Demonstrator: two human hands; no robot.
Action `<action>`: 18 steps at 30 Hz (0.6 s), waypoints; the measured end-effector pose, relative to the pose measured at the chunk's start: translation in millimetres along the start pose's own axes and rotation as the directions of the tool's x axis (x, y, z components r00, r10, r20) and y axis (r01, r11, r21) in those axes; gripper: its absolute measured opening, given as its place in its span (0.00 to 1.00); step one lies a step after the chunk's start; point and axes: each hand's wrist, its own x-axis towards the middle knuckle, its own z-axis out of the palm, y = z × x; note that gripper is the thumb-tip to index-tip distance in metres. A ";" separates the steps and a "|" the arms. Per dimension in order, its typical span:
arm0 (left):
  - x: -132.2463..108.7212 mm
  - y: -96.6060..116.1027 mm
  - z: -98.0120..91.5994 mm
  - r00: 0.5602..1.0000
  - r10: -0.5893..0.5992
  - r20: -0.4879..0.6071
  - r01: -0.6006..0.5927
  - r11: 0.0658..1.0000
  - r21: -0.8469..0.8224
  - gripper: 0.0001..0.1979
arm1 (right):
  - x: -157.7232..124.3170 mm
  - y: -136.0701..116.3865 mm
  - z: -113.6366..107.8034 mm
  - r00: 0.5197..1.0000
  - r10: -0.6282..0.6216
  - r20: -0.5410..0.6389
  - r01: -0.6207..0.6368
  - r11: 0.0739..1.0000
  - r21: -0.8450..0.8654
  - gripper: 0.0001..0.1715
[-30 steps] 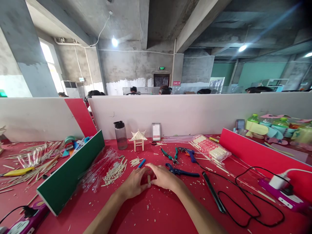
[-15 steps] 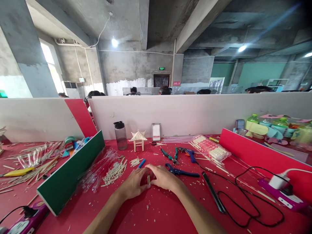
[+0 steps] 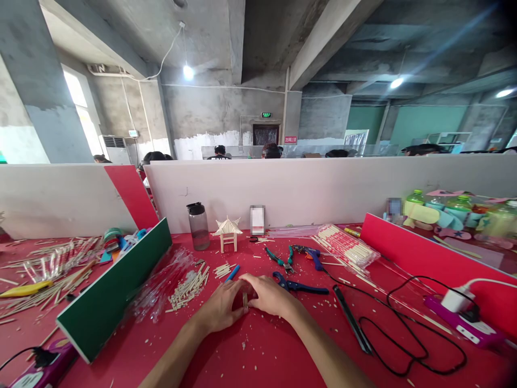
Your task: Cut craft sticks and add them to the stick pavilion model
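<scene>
My left hand [image 3: 220, 308] and my right hand [image 3: 268, 295] meet over the red table, fingertips close together. Between them stand a few short wooden sticks [image 3: 244, 300], side by side, pinched by the fingers of both hands; the fingers partly cover them. Just beyond my left hand lie a blue pen-like stick [image 3: 232, 272] and a small group of cut sticks [image 3: 223, 270]. A larger pile of cut sticks [image 3: 189, 288] is to the left. Farther back is a small pavilion model [image 3: 228, 234] built of sticks. Blue cutters [image 3: 301, 285] lie right of my right hand.
Green-handled pliers [image 3: 285, 262], a glue gun [image 3: 311, 255] with a looping black cable, and a box-cutter knife [image 3: 352, 319] lie to the right. A water bottle [image 3: 198, 226] stands behind. Green [image 3: 117, 293] and red [image 3: 428, 264] dividers flank the workspace.
The view has shifted very slightly. Both hands keep nearly the same pose around the short sticks, and nothing else has visibly moved.
</scene>
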 end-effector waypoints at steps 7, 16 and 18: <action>1.0 0.2 1.5 0.999 0.032 -0.026 -0.031 0.999 0.015 0.24 | 0.4 1.2 0.4 1.000 -0.011 -0.002 0.011 1.000 0.014 0.34; 0.7 0.7 1.2 0.999 0.029 -0.036 -0.030 0.999 -0.022 0.22 | -1.6 8.2 -9.3 0.999 0.024 -0.042 -0.026 0.999 -0.035 0.29; -0.2 -0.9 2.8 0.999 0.025 -0.037 -0.026 0.999 -0.027 0.22 | -4.6 19.8 -26.1 0.996 0.079 -0.052 -0.081 0.996 -0.047 0.23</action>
